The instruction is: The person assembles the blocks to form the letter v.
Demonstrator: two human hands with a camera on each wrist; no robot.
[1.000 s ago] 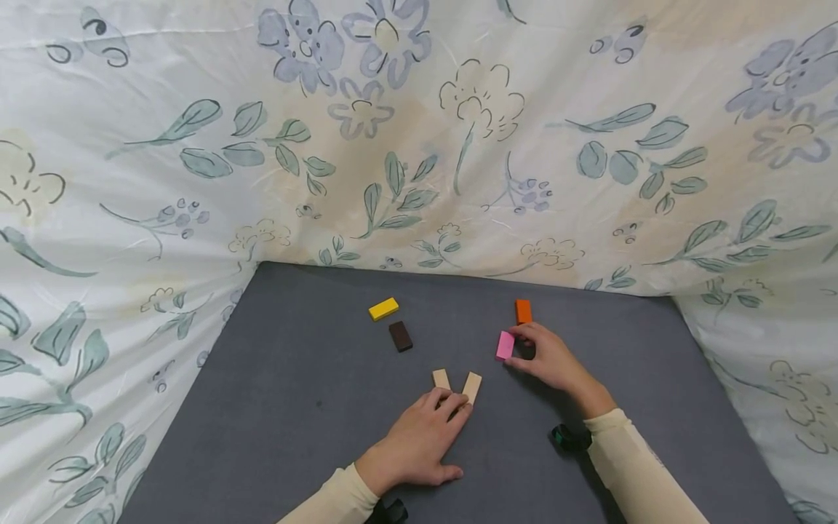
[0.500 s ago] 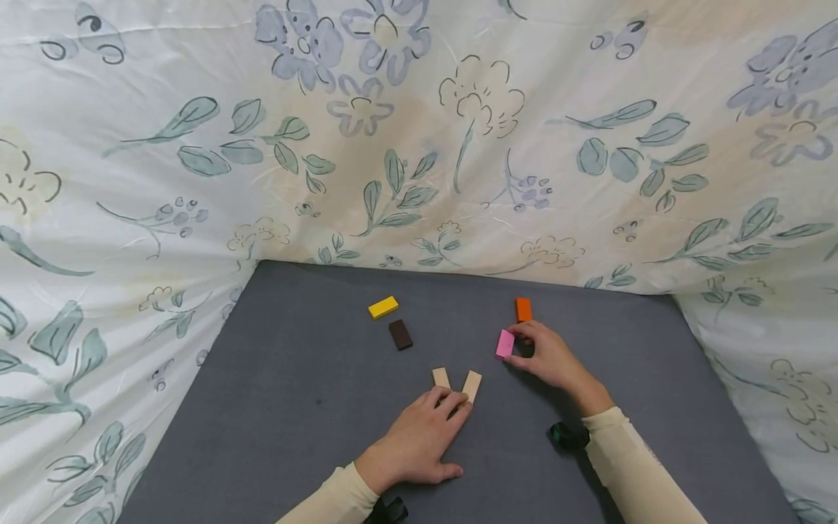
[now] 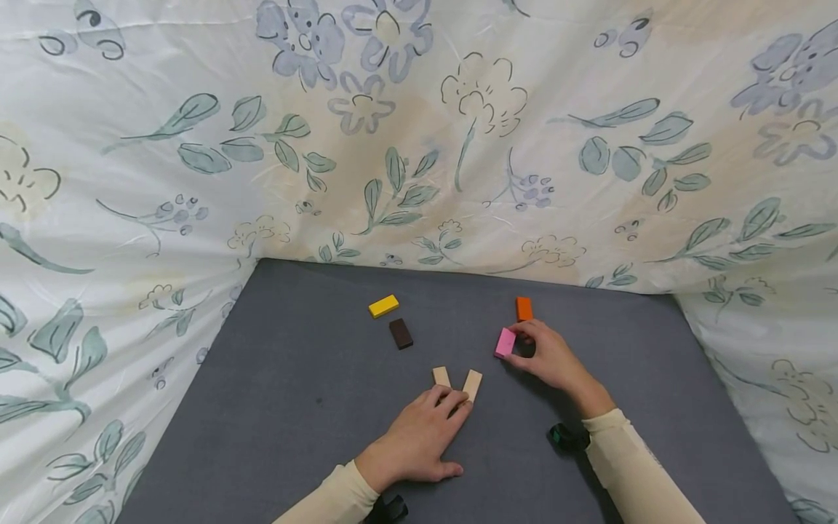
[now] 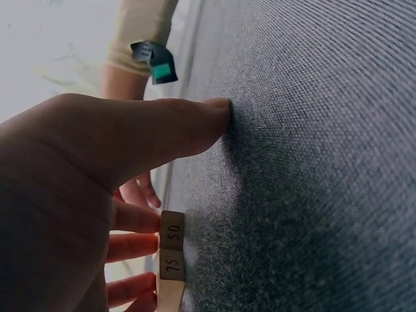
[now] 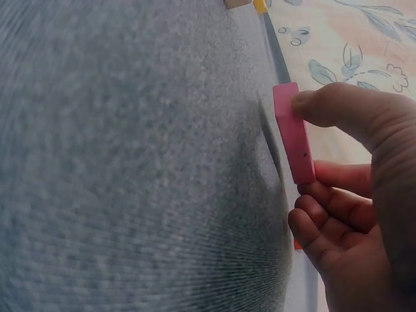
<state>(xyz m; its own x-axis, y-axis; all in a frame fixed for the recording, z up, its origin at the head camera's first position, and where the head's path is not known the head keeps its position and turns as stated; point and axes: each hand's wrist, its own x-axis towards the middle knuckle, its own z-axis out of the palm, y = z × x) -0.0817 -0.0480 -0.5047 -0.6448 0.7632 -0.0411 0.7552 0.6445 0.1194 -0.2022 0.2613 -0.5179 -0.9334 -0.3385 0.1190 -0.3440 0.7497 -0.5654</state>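
Observation:
Two plain wooden blocks, a left one [image 3: 441, 376] and a right one [image 3: 472, 384], lie in a V on the grey cloth. My left hand [image 3: 422, 437] rests its outstretched fingertips on their near ends, hiding those ends in the head view. The left wrist view shows the printed ends, one block marked 50 [image 4: 172, 229] and the other marked 75 [image 4: 171, 264]. Between thumb and fingers my right hand [image 3: 550, 356] pinches a pink block [image 5: 292, 133] by its two ends. A shadow gap under it in the right wrist view suggests it is slightly off the cloth.
An orange block [image 3: 524, 308] lies just beyond my right fingers. Farther left are a yellow block [image 3: 383, 306] and a dark brown block [image 3: 401, 334]. Floral fabric [image 3: 419, 145] hangs along the back and sides of the grey surface [image 3: 281, 407].
Both hands stay almost in place over the last second. The pink block remains pinched, and the other blocks have not moved; only the head view shifts slightly.

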